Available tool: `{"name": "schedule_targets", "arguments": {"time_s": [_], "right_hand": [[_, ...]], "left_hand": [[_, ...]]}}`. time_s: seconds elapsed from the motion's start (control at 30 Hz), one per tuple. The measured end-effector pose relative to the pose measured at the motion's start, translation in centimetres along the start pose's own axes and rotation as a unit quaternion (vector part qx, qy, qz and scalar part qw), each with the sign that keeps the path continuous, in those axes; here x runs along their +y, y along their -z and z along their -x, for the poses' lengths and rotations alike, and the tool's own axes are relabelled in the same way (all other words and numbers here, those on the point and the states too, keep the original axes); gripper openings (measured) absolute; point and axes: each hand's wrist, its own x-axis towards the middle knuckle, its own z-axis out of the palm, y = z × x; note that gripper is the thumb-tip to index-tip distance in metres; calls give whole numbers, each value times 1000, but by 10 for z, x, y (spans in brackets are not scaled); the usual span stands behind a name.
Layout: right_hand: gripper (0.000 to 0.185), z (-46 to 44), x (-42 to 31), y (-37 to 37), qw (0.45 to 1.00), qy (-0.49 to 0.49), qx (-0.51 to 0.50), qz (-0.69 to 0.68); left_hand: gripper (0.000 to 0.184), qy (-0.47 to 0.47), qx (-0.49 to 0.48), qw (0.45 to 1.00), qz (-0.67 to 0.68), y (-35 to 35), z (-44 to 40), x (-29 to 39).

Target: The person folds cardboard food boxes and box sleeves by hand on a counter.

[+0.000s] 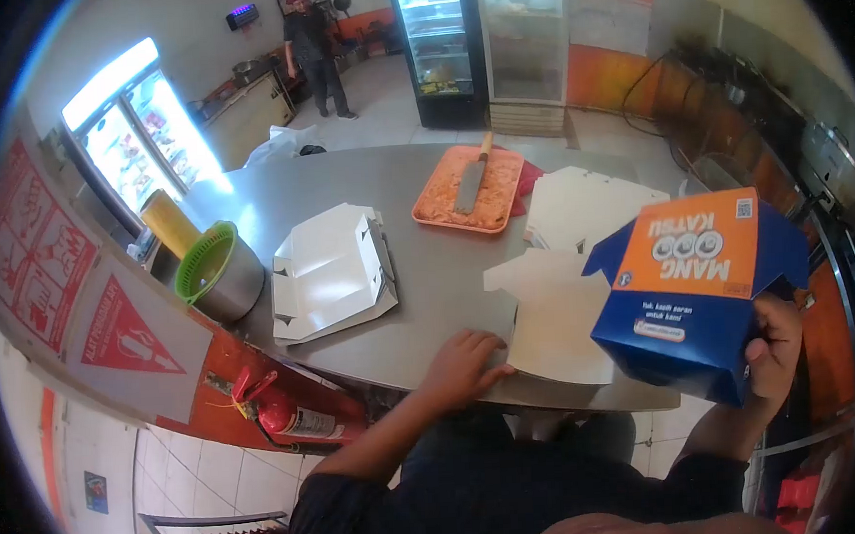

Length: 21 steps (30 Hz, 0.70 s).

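The right hand (775,345) has its fingers closed on the near right corner of a blue and orange box (685,297), held over the table's (430,306) right side. The left hand (462,367), fingers loosely curled with nothing visible in them, is at the near edge, just beside a white card (562,342). Far off, a knife (472,184) lies across a tray (459,228)

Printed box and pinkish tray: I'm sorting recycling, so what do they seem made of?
The printed box looks like cardboard, perhaps semi-gloss, given its thin folded flaps. The pinkish tray is probably smooth moulded plastic: evenly coloured rim, rounded corners.
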Motion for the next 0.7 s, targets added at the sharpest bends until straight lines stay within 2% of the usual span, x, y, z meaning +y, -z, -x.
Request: {"name": "schedule_targets", "arguments": {"time_s": [0.1, 0.2, 0.3, 0.4, 0.53, 0.6, 0.7], "right_hand": [[68, 15, 4, 10, 996, -22, 25, 86], [62, 4, 2, 21, 989, -58, 58, 124], [59, -9, -17, 22, 988, -78, 95, 95], [56, -5, -36, 16, 990, -52, 96, 90], [52, -6, -52, -21, 995, -25, 15, 94], [51, -33, -60, -54, 969, -19, -161, 186], [45, -38, -33, -107, 919, -7, -235, 317]], "left_hand": [[55, -66, 165, 984, 9, -29, -2, 23], [54, -169, 120, 978, -21, -17, -20, 48], [53, -209, 65, 967, -130, -29, -33, 39], [48, -219, 58, 970, -89, -30, -37, 40], [43, -227, 91, 967, -70, -44, -44, 60], [40, -217, 115, 969, -22, -53, -50, 71], [39, -213, 101, 971, -31, -69, -51, 77]]}}
